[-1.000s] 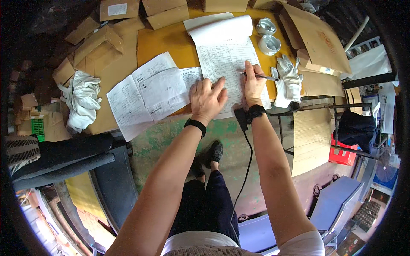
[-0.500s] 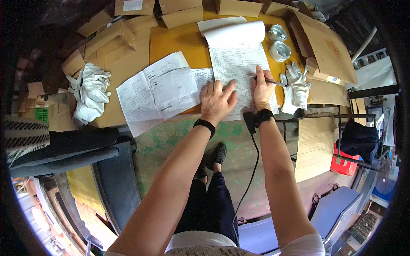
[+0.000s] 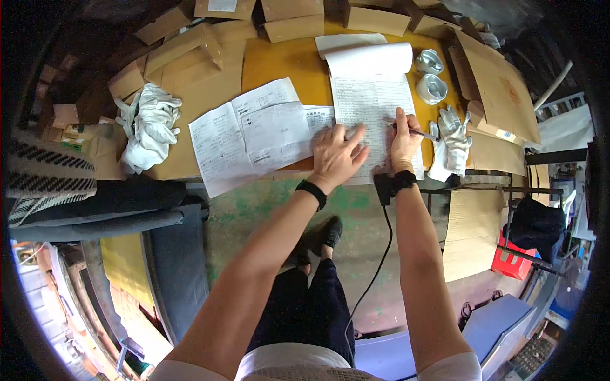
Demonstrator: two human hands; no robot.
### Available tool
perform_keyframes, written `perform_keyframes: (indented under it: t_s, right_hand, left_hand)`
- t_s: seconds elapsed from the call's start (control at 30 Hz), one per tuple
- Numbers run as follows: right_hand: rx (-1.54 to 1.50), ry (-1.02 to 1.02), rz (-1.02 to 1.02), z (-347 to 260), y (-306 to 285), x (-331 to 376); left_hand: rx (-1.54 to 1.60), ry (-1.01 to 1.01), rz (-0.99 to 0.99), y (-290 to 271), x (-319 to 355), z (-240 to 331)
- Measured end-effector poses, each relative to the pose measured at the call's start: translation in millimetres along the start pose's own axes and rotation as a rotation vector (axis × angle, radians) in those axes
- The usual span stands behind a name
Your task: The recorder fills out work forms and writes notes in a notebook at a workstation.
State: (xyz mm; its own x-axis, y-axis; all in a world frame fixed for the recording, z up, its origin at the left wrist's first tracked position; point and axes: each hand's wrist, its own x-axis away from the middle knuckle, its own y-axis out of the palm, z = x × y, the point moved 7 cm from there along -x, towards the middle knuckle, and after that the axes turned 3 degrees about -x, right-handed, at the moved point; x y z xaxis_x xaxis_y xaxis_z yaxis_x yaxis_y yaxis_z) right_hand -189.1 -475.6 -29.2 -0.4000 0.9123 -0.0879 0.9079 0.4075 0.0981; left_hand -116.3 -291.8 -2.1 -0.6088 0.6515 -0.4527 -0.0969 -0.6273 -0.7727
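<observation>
A pad of printed form sheets (image 3: 365,95) lies on the table, its top pages rolled back at the far end. My right hand (image 3: 404,141) is closed round a dark pen (image 3: 424,134), with its tip over the right part of the form. On the lower left of the form rests my left hand (image 3: 339,156), fingers apart and holding nothing. Handwritten papers (image 3: 222,141), creased and overlapping, spread out to the left of that hand. Just right of the pen lie white work gloves (image 3: 452,140). Two silvery round metal parts, like pistons (image 3: 432,89), stand beyond them.
More white gloves (image 3: 150,127) are heaped at the table's left. Cardboard boxes (image 3: 292,28) line the far edge, and an open carton (image 3: 492,89) stands at right. A black cable (image 3: 381,254) hangs from near my right wrist. A red crate (image 3: 513,259) sits lower right.
The whole view has shifted, so the table and papers appear farther right. Both hands stay at about the same places on the form, the pen still in my right hand.
</observation>
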Motion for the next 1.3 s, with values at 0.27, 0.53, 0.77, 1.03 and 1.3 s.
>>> perform_keyframes:
  t_s: [0.27, 0.53, 0.77, 1.03, 1.3]
  right_hand:
    - [-0.036, 0.011, -0.008, 5, -6, -5]
    - [-0.075, 0.007, -0.035, 10, 3, -4]
    - [-0.094, 0.050, -0.025, 5, 0, -1]
    - [-0.101, 0.016, -0.039, 2, 3, -2]
    - [-0.052, 0.083, -0.006, 2, 1, 0]
  left_hand:
    - [-0.170, -0.559, -0.094, -52, 6, -63]
    - [-0.323, -0.571, -0.198, -48, 21, -108]
    - [-0.234, -0.533, 0.173, -102, 11, -110]
    - [1.236, -0.942, -0.065, -81, 32, -126]
    - [0.805, -1.054, -0.144, -43, 71, -150]
